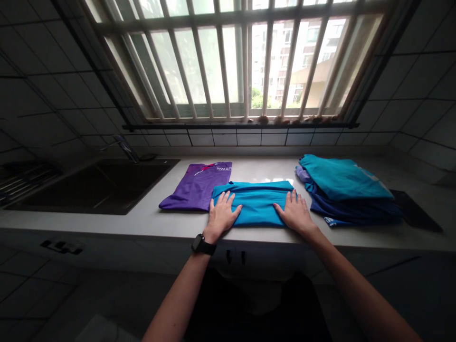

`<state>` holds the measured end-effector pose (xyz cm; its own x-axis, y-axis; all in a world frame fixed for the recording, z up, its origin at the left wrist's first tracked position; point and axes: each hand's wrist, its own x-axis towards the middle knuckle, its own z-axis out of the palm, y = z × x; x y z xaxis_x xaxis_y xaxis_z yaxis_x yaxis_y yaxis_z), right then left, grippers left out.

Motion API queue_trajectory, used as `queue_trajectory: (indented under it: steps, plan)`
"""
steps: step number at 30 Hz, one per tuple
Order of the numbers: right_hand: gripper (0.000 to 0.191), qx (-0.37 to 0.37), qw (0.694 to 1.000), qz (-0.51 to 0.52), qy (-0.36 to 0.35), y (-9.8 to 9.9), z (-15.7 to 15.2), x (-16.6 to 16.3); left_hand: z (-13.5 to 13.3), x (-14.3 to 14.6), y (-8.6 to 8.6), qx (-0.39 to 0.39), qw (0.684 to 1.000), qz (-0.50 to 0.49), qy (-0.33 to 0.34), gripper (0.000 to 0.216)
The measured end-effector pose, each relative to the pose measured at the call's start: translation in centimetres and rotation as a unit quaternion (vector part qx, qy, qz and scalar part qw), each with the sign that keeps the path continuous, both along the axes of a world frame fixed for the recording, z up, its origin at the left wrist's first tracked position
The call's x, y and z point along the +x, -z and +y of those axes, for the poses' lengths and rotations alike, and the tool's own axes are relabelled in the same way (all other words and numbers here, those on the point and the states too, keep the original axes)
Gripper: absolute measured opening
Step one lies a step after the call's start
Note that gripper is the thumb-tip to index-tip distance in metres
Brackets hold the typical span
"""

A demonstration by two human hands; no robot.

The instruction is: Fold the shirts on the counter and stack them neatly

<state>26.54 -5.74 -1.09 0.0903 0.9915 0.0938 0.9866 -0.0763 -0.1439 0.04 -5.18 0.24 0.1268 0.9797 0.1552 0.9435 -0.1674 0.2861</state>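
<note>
A blue folded garment [261, 204] lies flat on the counter in front of me, shaped into a wide rectangle. My left hand [223, 213] rests on its left end, fingers spread and palm down. On the right end lies my right hand [295, 211], also flat with the fingers apart. Just left of the blue cloth, and partly overlapped by it, is a folded purple shirt [194, 187] with white lettering and a red mark. To the right sits a loose pile with a teal garment [345, 178] on top of a dark blue garment [351, 209].
A dark sink [89, 187] with a chrome faucet [125, 148] is set into the white counter [160, 223] at left. A dark flat panel [415, 209] lies beyond the pile. Behind the counter is a barred window [231, 66].
</note>
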Motion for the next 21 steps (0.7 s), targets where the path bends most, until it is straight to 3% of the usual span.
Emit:
queue_trajectory:
  steps: [5, 10, 12, 16, 19, 21]
  plan:
    - [0.091, 0.039, 0.999, 0.011, 0.022, 0.0, 0.0, 0.1, -0.1, 0.0, 0.5, 0.017, 1.0, -0.022, -0.006, 0.059]
    - [0.068, 0.076, 0.992, 0.101, 0.005, -0.9, 2.4, 2.5, 1.1, -1.0, 1.8, 0.114, 0.973, -0.121, -0.162, 0.057]
    - [0.061, 0.079, 0.979, 0.189, -0.001, -1.8, 3.9, 3.5, 2.0, -1.7, 1.7, 0.128, 0.964, -0.155, -0.176, 0.049]
    - [0.058, 0.019, 0.947, 0.319, 0.032, -3.9, 6.2, 4.4, 3.5, -3.5, 0.7, 0.078, 0.958, -0.256, -0.104, 0.054]
    - [0.05, -0.017, 0.946, 0.319, 0.062, -4.7, 7.0, 4.6, 3.5, -4.7, 0.0, -0.001, 0.934, -0.347, -0.081, 0.074]
    - [0.042, -0.023, 0.951, 0.306, 0.038, -4.8, 7.4, 4.8, 3.0, -5.2, -0.3, -0.053, 0.91, -0.4, -0.089, 0.088]
